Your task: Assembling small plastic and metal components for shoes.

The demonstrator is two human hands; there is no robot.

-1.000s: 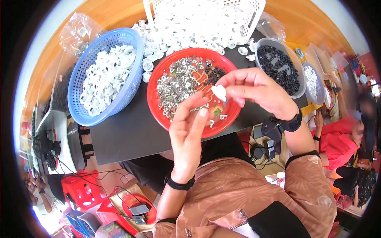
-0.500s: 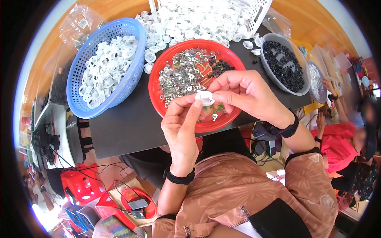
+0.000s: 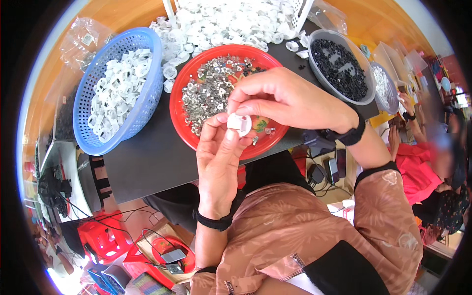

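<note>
While the bare left hand (image 3: 219,152) is pinching a small, round, white plastic piece (image 3: 240,126) over a round red plastic tray (image 3: 175,101), the bare right hand (image 3: 282,98) is bending over the piece's upper edge, obscuring its own grip, which I cannot tell; a white plastic basket (image 3: 301,15) is being cropped above.

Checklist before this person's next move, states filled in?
1. White piece secured: ok, held between left hand thumb and fingers.
2. Right hand at the piece: ok, fingertips at its upper edge.
3. Right fingertips carrying a small part: cannot tell, hidden by the hand.
4. Metal parts available: ok, heaped in the red tray under the hands.
5. Blue basket holding white pieces: ok.
6. Black parts all contained: not ok, loose black bits lie on the table beside their bowl.
</note>
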